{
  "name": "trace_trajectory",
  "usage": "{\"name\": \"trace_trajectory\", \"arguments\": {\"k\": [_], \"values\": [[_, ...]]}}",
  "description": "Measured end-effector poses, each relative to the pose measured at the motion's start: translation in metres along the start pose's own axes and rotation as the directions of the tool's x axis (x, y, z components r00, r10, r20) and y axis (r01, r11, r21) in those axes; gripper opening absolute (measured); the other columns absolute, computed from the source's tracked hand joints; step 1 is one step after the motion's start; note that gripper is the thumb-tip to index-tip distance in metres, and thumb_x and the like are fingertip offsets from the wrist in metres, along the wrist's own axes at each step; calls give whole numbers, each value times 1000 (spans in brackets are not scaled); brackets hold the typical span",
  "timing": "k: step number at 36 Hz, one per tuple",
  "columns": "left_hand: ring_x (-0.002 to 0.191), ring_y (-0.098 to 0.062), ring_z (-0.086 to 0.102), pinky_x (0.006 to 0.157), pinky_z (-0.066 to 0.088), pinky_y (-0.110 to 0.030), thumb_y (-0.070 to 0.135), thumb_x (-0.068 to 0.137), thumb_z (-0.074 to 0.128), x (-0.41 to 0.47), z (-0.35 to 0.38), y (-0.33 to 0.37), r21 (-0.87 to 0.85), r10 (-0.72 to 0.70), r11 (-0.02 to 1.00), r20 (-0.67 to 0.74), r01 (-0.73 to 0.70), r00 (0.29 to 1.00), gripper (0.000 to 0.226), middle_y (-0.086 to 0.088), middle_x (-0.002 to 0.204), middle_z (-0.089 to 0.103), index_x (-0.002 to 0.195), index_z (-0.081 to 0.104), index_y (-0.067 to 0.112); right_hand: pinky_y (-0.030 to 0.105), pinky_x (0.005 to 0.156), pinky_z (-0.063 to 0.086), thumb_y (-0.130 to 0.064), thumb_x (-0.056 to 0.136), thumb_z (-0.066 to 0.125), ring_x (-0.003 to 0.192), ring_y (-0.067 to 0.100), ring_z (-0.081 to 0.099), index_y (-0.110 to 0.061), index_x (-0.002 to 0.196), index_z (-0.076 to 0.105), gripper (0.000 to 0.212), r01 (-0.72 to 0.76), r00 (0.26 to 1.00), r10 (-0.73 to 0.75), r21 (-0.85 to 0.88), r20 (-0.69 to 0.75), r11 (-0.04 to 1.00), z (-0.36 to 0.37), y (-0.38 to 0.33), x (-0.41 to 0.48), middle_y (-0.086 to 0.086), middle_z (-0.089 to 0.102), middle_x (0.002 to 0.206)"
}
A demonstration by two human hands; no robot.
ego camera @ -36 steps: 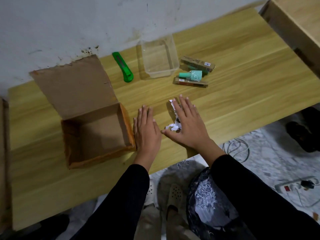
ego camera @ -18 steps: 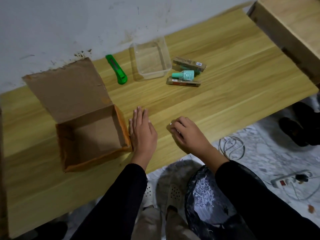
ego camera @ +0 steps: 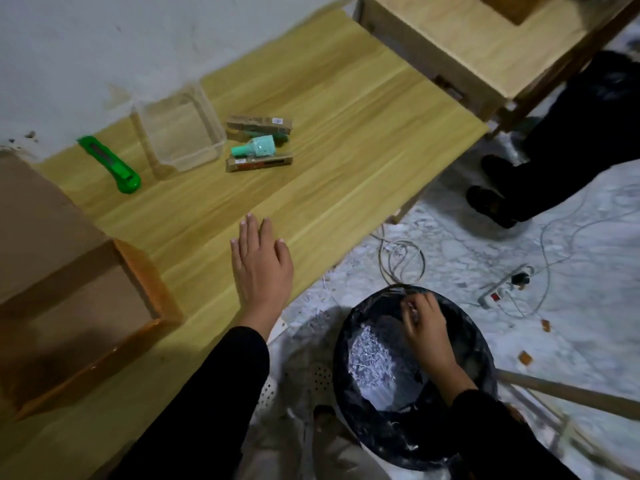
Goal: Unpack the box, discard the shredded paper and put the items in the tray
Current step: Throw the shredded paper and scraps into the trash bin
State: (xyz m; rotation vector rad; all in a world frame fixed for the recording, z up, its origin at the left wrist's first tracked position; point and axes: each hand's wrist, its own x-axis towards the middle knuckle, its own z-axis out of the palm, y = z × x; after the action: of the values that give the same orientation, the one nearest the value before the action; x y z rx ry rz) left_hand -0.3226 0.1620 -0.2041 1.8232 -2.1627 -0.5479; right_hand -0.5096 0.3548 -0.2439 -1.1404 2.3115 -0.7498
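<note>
While the right hand [ego camera: 424,327] hung over the black-lined bin [ego camera: 349,341] at the lower right of the frame, its fingers were curled together over the rim, pinched on what looked like a few pale strips, though blur made it hard to tell how much they held; the bin already showed a heap of shredded paper [ego camera: 372,358] inside, which is presumably why the hand was there, low over the opening so the scraps would fall in and not on the floor; the left hand [ego camera: 259,268] lay flat on the wooden table [ego camera: 346,150] near its front edge, fingers spread and straight, holding nothing, seemingly braced there for balance during the lean toward the bin; the cardboard box [ego camera: 69,306] stood open at the left of the frame with its flap laid back, and its visible interior looked bare; the clear tray [ego camera: 214,133] sat at the upper middle, near the wall, with nothing in it; just right of it lay the items, two slim cartons [ego camera: 259,123] with a teal bottle [ego camera: 258,148] between them, grouped beside the tray as if staged for loading; a green utility knife [ego camera: 110,164] lay left of the tray; judged from this, the paper was nearly cleared and filling the tray remained
</note>
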Motion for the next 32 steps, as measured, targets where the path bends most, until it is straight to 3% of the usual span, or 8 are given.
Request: {"name": "trace_trajectory", "arguments": {"k": [3, 6, 9, 16, 24, 28, 32], "values": [[146, -18, 10, 119, 4, -37, 28, 98, 35, 0, 1, -3, 18, 1, 1000, -5, -1, 1000, 48, -7, 157, 19, 143, 34, 13, 27, 72, 35, -6, 91, 51, 78, 27, 49, -2, 87, 55, 7, -121, 993, 121, -32, -5, 992, 7, 29, -10, 5, 43, 89], [146, -19, 11, 119, 5, -37, 28, 97, 36, 0, 0, -3, 19, 7, 1000, -20, -6, 1000, 48, -7, 157, 20, 142, 35, 13, 36, 75, 43, -9, 88, 54, 85, 34, 52, -1, 94, 56, 10, -257, 964, 262, -92, 49, 962, 13, 52, -14, 11, 46, 93], [146, -19, 11, 119, 6, -37, 28, 97, 36, 1, 0, -3, 19, 7, 1000, -25, -7, 1000, 47, -6, 157, 21, 142, 35, 14, 46, 87, 47, -13, 85, 60, 99, 42, 53, 1, 111, 56, 29, -376, 912, 392, -133, 122, 917, 16, 61, -18, 23, 52, 108], [146, -20, 12, 119, 6, -38, 28, 97, 36, 2, -4, -2, -4, 17, 1000, -11, -17, 1000, 47, -8, 157, 20, 142, 35, 13, 42, 97, 41, -32, 81, 67, 121, 37, 46, -5, 133, 43, 63, -426, 852, 472, -221, 229, 877, 8, 60, -31, 22, 47, 131], [144, -24, 18, 116, 23, -40, 33, 96, 37, 12, -51, -4, 0, 14, 1000, 187, -14, 982, 53, -8, 157, 17, 144, 28, 12, 42, 107, 35, -37, 87, 59, 131, 31, 38, -7, 139, 34, 65, -193, 976, 205, -140, 77, 971, -24, -29, 20, 15, 41, 143], [142, -22, 24, 115, 26, -39, 28, 97, 39, 7, -97, -5, -50, 21, 999, 60, -18, 998, 49, -6, 155, 24, 143, 32, 11, 40, 108, 32, -33, 88, 58, 132, 28, 37, -7, 138, 36, 60, 9, 1000, -9, -76, -2, 997, -37, -111, 56, 14, 42, 143], [139, -24, 29, 111, 30, -40, 26, 98, 39, 2, -140, -40, -152, -38, 988, -127, 19, 991, 44, -7, 151, 32, 140, 38, 12, 37, 108, 32, -31, 90, 56, 132, 26, 38, -9, 139, 36, 57, 189, 980, -186, -40, 69, 981, -22, -191, 74, 11, 42, 143]]}}
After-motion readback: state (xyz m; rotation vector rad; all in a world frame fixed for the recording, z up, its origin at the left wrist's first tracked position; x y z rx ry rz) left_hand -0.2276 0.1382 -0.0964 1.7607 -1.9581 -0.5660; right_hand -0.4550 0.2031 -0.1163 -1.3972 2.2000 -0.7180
